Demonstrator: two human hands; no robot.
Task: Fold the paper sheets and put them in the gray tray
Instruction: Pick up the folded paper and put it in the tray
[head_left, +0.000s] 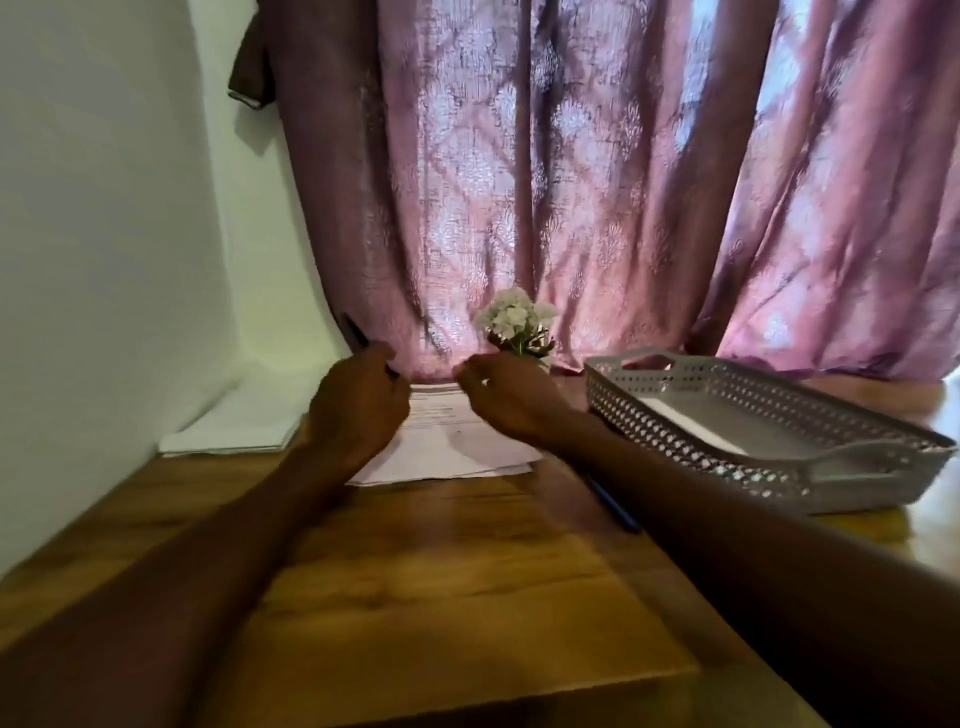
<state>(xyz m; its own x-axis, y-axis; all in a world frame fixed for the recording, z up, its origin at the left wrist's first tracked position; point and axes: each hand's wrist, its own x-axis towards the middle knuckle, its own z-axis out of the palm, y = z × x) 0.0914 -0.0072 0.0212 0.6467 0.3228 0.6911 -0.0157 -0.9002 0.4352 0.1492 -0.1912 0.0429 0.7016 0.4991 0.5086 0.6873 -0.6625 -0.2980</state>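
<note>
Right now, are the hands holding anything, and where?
Left hand grips a dark pen by its lower end. Right hand is curled over the paper sheets; whether it holds anything cannot be told.

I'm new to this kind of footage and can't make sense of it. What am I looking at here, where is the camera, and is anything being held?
There is no machine here: a person works with two bare hands. The single picture comes from a wide-angle camera worn on their head, looking forward and down, so both forearms reach in from the bottom edge.

The surface is a wooden table. On it lie white paper sheets, and both hands are over their far end. The left hand is closed around a dark pen. The right hand is curled, fingertips pinched; what it grips, if anything, I cannot tell.

To the right stands the gray tray, perforated, with a white sheet already inside. A second, blue pen lies beside the right forearm. Behind are small white flowers and a pink curtain.
</note>
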